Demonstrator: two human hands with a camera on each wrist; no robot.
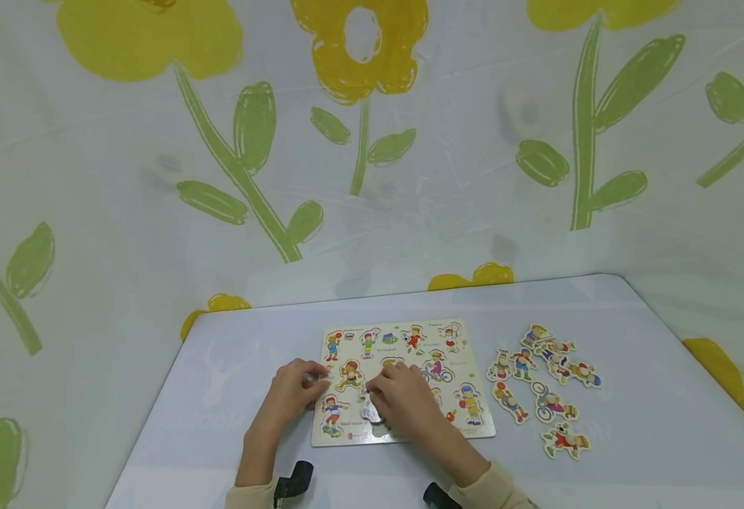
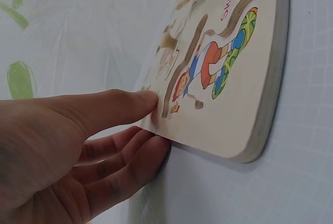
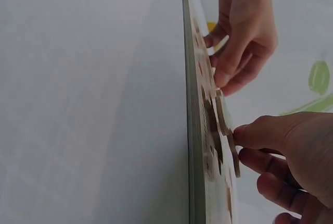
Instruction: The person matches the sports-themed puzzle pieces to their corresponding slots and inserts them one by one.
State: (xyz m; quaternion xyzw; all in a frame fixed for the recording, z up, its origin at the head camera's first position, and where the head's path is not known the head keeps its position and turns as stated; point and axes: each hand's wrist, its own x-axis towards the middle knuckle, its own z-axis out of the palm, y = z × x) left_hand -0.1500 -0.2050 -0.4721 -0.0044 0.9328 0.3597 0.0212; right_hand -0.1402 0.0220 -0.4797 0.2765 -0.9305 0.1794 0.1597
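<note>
A wooden puzzle board (image 1: 482, 431) with pictures of children playing sports lies flat on the table. My left hand (image 1: 290, 390) grips the board's left edge, its thumb on the top face and the fingers curled against the side in the left wrist view. The skateboarder picture (image 2: 218, 60) shows in its recess near that hand. With thumb and index finger my right hand (image 1: 406, 401) pinches a puzzle piece (image 3: 225, 117) over the lower middle of the board. The piece sits tilted and slightly raised above a recess; its picture cannot be made out.
Several loose puzzle pieces lie right of the board, among them a cyclist piece (image 1: 552, 405), a basketball piece (image 1: 510, 403) and a red-clothed figure piece (image 1: 565, 441). Some overlap at the upper end. Behind the white table (image 1: 251, 339) hangs a flower-patterned curtain (image 1: 448, 212).
</note>
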